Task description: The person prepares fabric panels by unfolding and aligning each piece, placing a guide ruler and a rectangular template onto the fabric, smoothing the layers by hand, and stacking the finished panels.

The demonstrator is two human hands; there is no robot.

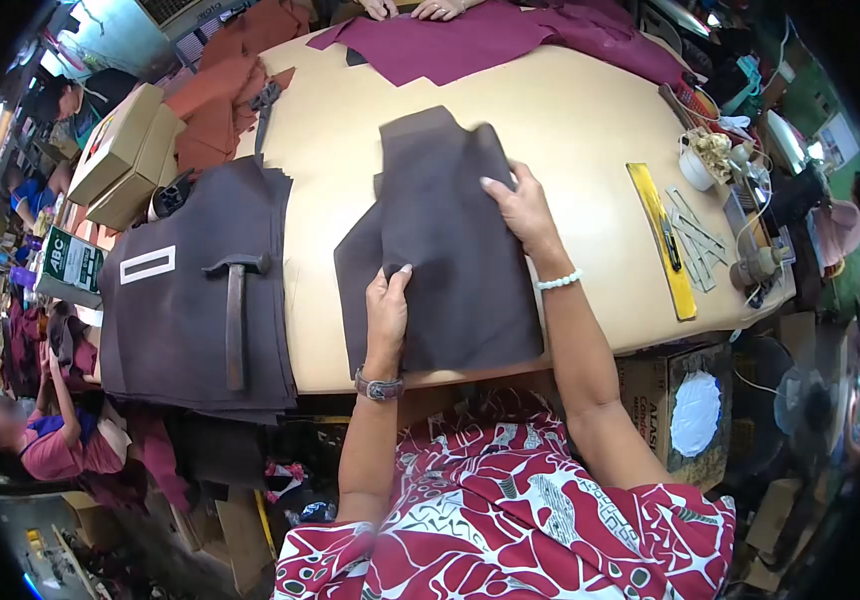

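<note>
A dark brown leather piece (460, 240) is raised at an angle over the table in front of me, its top edge blurred. My left hand (387, 305), with a watch at the wrist, pinches its left side, thumb on top. Along its upper right edge, my right hand (524, 205) grips it with the thumb on the near face; the other fingers are mostly behind. Another dark brown leather piece (355, 270) shows underneath, to the left. Beside it lies a stack of dark brown leather pieces (180, 340), bearing a hammer (237, 320) and a white rectangular frame (148, 265).
Scissors (266, 105) and rust-coloured pieces (215, 110) lie at the back left, near cardboard boxes (115, 145). Another person's hands (420, 9) touch maroon material (450, 45) across the table (580, 130). At right are a yellow ruler (658, 235), a cutter (670, 243) and metal strips (698, 240).
</note>
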